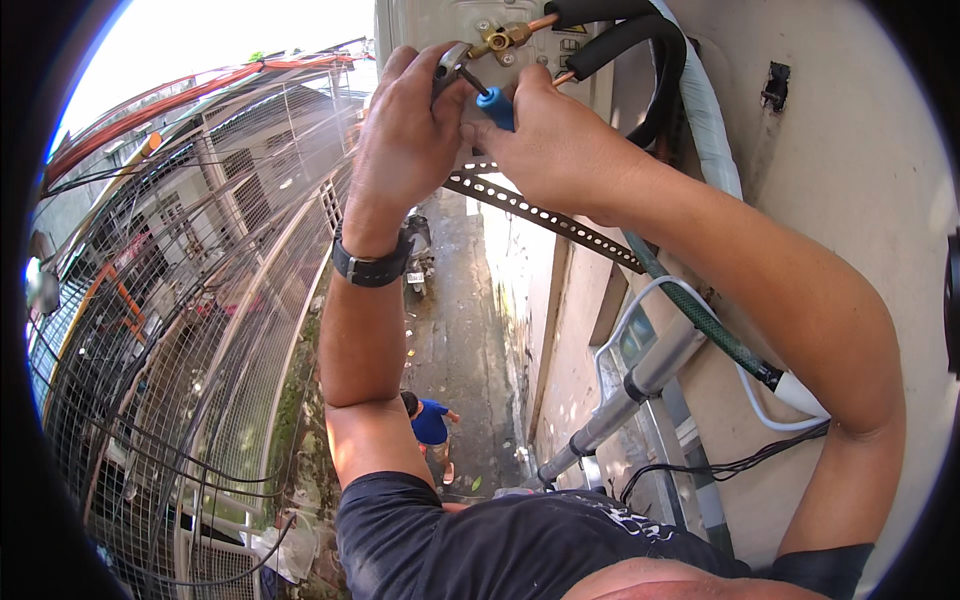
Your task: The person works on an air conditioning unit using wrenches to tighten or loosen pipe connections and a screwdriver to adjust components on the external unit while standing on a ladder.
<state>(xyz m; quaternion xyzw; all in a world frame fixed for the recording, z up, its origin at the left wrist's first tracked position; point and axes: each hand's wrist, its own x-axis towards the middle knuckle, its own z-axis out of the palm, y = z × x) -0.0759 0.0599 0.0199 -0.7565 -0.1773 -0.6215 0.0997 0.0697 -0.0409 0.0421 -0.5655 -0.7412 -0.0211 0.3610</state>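
At the top centre, my left hand (405, 130) is closed round a silver metal tool (450, 62), perhaps a wrench, beside a brass valve (508, 37) on a pale outdoor unit (455, 20). My right hand (545, 150) grips a blue-handled tool (496, 108) whose dark shaft reaches to the silver one; its fingertips are partly hidden. Copper pipes in black foam insulation (610, 50) run right from the valve area, one passing just above my right hand.
A perforated black bracket (545, 220), a green hose (690, 305), grey poles (655, 365) and cables line the wall (840, 130). Tangled overhead wires and mesh (200, 300) fill the left. Far below lies an alley (450, 340) with a parked scooter (418, 255) and another person in blue (430, 425).
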